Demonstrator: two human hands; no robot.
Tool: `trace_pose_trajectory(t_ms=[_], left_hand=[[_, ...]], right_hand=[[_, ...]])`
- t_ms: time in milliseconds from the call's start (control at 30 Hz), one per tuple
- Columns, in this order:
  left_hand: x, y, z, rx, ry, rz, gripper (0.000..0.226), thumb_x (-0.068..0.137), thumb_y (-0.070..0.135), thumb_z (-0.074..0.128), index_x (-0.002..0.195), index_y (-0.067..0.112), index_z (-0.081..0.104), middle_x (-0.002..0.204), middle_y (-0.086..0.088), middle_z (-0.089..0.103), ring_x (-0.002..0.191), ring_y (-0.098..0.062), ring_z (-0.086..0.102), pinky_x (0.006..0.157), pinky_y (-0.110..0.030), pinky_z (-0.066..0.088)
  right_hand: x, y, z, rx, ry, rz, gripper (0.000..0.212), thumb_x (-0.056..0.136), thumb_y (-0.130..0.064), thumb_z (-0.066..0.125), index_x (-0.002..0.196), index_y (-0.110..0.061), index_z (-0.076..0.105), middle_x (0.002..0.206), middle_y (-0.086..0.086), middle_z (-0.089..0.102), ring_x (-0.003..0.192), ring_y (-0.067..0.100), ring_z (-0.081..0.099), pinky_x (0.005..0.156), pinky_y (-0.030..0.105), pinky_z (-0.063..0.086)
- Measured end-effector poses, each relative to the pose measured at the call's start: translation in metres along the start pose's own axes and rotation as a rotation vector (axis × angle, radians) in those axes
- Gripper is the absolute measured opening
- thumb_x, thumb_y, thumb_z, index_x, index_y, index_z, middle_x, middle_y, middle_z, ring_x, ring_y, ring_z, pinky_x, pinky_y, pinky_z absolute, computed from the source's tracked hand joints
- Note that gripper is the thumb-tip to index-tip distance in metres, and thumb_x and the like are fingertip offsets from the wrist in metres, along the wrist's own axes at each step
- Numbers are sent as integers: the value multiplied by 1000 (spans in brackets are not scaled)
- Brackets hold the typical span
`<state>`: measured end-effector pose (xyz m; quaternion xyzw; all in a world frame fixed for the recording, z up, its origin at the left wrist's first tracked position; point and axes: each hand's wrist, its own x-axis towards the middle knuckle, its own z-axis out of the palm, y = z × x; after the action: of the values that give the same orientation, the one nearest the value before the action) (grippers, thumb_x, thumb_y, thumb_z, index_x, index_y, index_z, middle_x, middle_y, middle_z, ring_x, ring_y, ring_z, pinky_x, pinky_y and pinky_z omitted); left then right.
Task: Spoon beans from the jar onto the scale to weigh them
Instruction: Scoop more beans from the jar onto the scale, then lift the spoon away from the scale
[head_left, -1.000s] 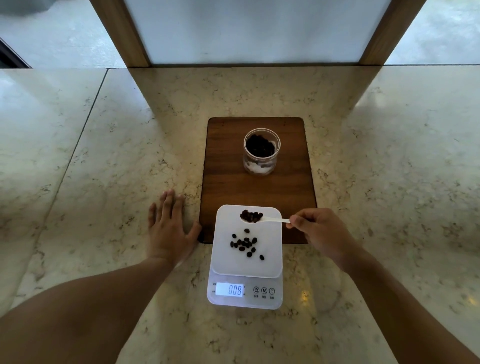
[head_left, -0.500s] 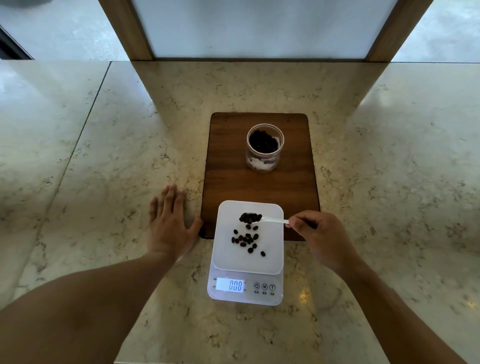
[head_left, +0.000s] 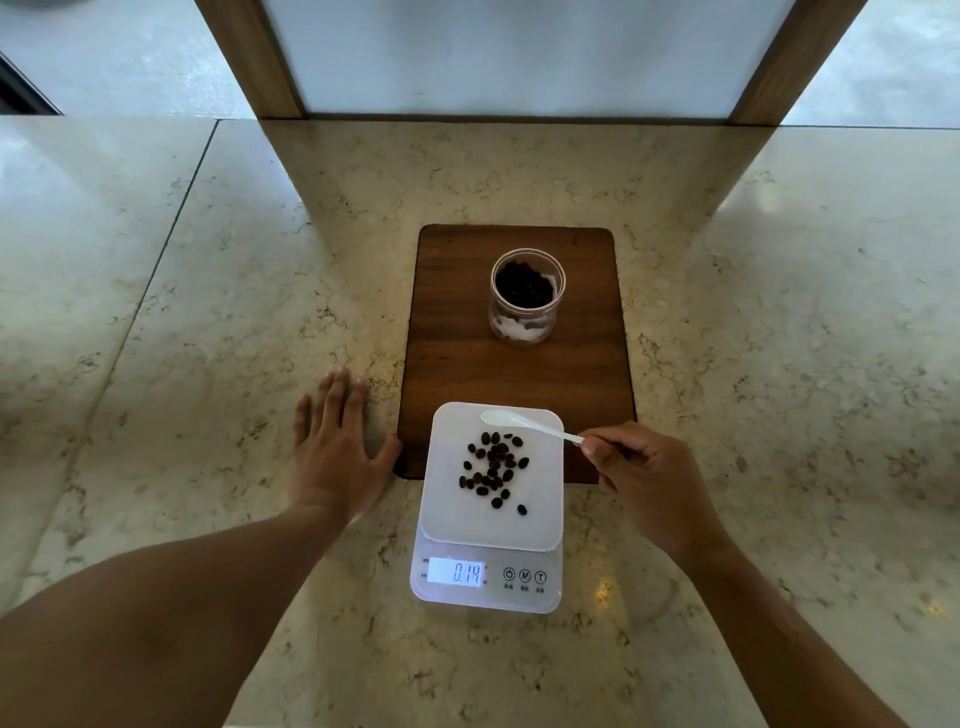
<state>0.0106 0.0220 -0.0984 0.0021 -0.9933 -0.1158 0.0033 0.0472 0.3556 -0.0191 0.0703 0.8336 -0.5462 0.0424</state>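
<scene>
Jar (head_left: 527, 296): clear glass, no lid on it, upright on the wooden board (head_left: 457, 358), well beyond the right grip. Dark beans fill the upper part; something white shows through the glass at the bottom, can't tell what.

Scale (head_left: 488, 519): white, on the counter (head_left: 208, 291), far edge overlapping the near end of the board. Loose pile of beans (head_left: 492, 469) on its platform, just left of the right grip and slightly nearer the person; one stray bean sits apart at the near right of the pile. Display (head_left: 456, 572) is lit and looks like 0.14, digits a bit soft.

Right hand (head_left: 652, 483): grip pinched closed on the handle end of a white plastic spoon (head_left: 524, 423), thumb and forefinger on the tip, other fingers curled in. Spoon runs left and away from the grip, bowl over the far edge of the platform, bowl looks empty. Forearm comes in from lower right.

Left hand (head_left: 335, 452): flat on the counter, palm down, fingers spread, grasping nothing. Thumb lies against the board's near left corner, just left of the scale.
</scene>
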Motion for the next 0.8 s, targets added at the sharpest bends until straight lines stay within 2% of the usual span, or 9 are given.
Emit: trace_pose_trajectory(t_ms=[67, 133, 233, 333, 467, 533, 633, 800], left_hand=[[0, 1, -1, -3, -1, -1, 82, 87, 61, 32, 153, 14, 18, 164, -10, 14, 151, -18, -4, 122, -47, 4], [0, 2, -2, -8, -1, -5, 82, 87, 61, 31, 153, 14, 19, 164, -10, 14, 151, -18, -3, 122, -47, 3], [0, 2, -3, -1, -6, -5, 83, 87, 62, 30, 153, 14, 19, 164, -10, 13, 151, -18, -3, 122, -47, 3], [1, 3, -3, 8, -15, -4, 83, 87, 63, 29, 153, 13, 17, 164, -10, 13, 151, -18, -5, 122, -47, 3], [1, 2, -3, 10, -18, -6, 83, 87, 63, 29, 153, 13, 17, 164, -10, 13, 151, -17, -5, 122, -47, 4], [1, 1, -2, 8, -17, -9, 83, 87, 63, 29, 153, 14, 17, 164, -10, 12, 151, -17, -5, 122, -47, 4], [0, 0, -1, 12, -15, -3, 83, 87, 63, 30, 153, 15, 17, 164, -10, 13, 151, -17, -6, 122, -48, 4], [1, 0, -1, 8, -17, -4, 82, 87, 62, 31, 152, 14, 18, 163, -10, 14, 151, -18, -4, 122, -48, 5]], right_hand=[[-7, 2, 3, 51, 39, 41, 19, 90, -19, 68, 89, -36, 76, 67, -4, 72, 53, 12, 64, 53, 20, 52], [-17, 5, 9, 97, 95, 87, 16, 91, -20, 67, 90, -32, 77, 64, 1, 72, 52, 16, 65, 52, 26, 55], [-30, 11, 19, 178, 235, 173, 16, 92, -20, 67, 87, -33, 75, 66, 2, 74, 56, 16, 69, 52, 27, 57], [-39, 16, 25, 178, 371, 263, 15, 93, -21, 64, 87, -33, 73, 67, -4, 75, 61, 13, 72, 55, 27, 57], [-47, 19, 35, 111, 485, 318, 11, 94, -21, 63, 88, -26, 71, 63, -5, 74, 56, 9, 70, 58, 34, 59], [-50, 19, 40, 67, 516, 341, 8, 94, -21, 64, 87, -25, 67, 61, -5, 73, 55, 6, 69, 58, 34, 58], [-55, 19, 46, -32, 542, 342, 10, 93, -23, 64, 84, -26, 61, 58, -10, 70, 53, 1, 66, 52, 26, 51], [-59, 20, 51, -273, 441, 288, 8, 92, -30, 62, 84, -28, 62, 56, -13, 64, 50, 3, 62, 48, 25, 51]])
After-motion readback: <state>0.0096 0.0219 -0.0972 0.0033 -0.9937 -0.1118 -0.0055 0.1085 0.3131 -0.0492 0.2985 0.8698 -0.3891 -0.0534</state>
